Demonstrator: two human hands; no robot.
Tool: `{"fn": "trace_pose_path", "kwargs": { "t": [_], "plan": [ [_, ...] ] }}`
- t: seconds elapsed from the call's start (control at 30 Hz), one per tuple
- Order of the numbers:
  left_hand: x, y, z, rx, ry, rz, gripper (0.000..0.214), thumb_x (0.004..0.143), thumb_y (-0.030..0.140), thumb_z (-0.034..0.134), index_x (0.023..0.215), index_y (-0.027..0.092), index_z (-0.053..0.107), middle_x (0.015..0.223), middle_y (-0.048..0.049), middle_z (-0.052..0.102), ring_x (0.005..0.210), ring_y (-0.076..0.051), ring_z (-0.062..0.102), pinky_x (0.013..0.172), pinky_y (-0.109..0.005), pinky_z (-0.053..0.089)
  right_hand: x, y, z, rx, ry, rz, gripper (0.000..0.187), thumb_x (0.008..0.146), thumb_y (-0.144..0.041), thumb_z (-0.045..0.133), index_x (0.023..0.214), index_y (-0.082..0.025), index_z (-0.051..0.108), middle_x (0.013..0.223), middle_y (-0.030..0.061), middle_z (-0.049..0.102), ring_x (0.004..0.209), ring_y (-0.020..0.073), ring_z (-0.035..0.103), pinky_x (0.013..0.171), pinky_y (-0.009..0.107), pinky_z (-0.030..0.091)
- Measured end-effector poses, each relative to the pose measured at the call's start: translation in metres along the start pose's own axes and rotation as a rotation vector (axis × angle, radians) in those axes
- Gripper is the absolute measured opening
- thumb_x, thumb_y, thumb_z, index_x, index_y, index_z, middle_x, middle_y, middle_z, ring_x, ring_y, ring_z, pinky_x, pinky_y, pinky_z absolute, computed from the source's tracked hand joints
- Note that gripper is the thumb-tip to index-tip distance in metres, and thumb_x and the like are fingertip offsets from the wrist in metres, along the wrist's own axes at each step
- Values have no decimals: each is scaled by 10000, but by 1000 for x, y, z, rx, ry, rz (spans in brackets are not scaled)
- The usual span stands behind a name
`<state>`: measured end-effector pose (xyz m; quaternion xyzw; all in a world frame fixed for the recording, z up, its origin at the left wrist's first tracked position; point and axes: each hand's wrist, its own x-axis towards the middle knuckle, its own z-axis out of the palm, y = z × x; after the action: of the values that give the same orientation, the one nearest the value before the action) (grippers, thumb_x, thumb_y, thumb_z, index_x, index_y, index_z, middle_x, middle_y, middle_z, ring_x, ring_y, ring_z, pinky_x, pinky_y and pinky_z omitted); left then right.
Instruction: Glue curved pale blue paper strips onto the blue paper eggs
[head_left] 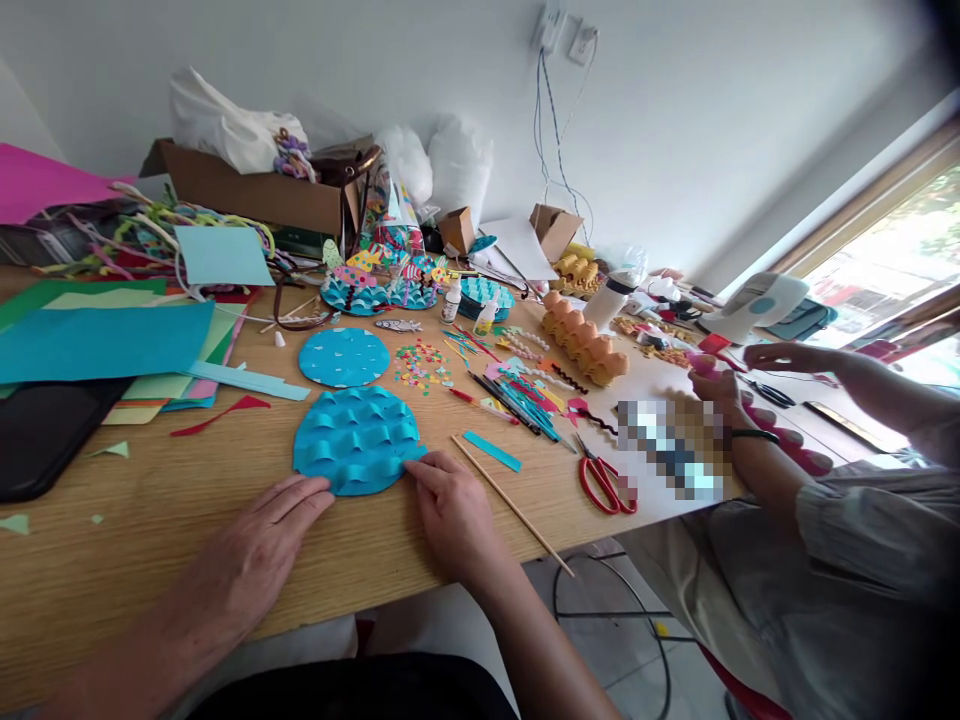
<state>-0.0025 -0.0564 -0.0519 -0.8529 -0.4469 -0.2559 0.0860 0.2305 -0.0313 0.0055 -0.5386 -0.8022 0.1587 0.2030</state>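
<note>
In front of me on the table lies a round blue paper disc (352, 440) with rows of raised, wavy paper strips across it. My left hand (262, 540) rests with its fingers stretched out flat, the tips at the disc's lower left edge. At the lower right edge, my right hand (457, 515) pinches the end of a blue paper strip (415, 455) that sticks out past the disc. A loose blue strip (491, 451) and a wooden stick (514, 508) lie right of that hand. Behind is a second blue disc (344, 357) with small pale marks.
Red-handled scissors (600, 480), pens (517, 405) and paper confetti (421, 367) lie to the right and behind. Coloured paper sheets (105, 340) and a black phone-like object (52, 435) are at left. A co-worker's hands (716, 400) hold a pink egg-carton piece at right.
</note>
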Motion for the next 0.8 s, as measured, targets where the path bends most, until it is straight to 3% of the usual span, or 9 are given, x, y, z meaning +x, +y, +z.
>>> {"fn": "trace_pose_path", "kwargs": {
  "t": [0.1,0.33,0.57,0.8],
  "plan": [
    [0,0,-1,9,21,20,362,868,118,320,1074,198,607,1104,-50,642,1042,-192,585,924,-320,468,0,1,-3,63,12,-3,331,874,-78,420,1075,-184,662,1003,60,661,921,144,605,819,208,442],
    [1,1,-1,13,31,26,355,878,106,316,1074,190,600,1104,-51,640,1040,-183,581,936,-303,452,5,-2,-5,2,34,5,240,856,-107,492,963,-198,687,972,48,658,897,143,606,792,204,442],
    [-3,-1,3,-9,15,-11,367,879,110,310,1083,194,603,1131,-50,629,1059,-185,568,951,-311,440,15,0,-4,-83,-79,-26,279,873,-106,456,910,-228,704,968,31,664,892,141,590,788,199,425],
    [-7,-1,5,-7,4,-1,369,881,105,304,1105,184,586,1153,-55,613,1088,-194,547,976,-332,416,11,-1,0,-176,-79,-23,296,859,-107,444,926,-250,694,971,15,657,907,157,564,760,217,419]
  ]
}}
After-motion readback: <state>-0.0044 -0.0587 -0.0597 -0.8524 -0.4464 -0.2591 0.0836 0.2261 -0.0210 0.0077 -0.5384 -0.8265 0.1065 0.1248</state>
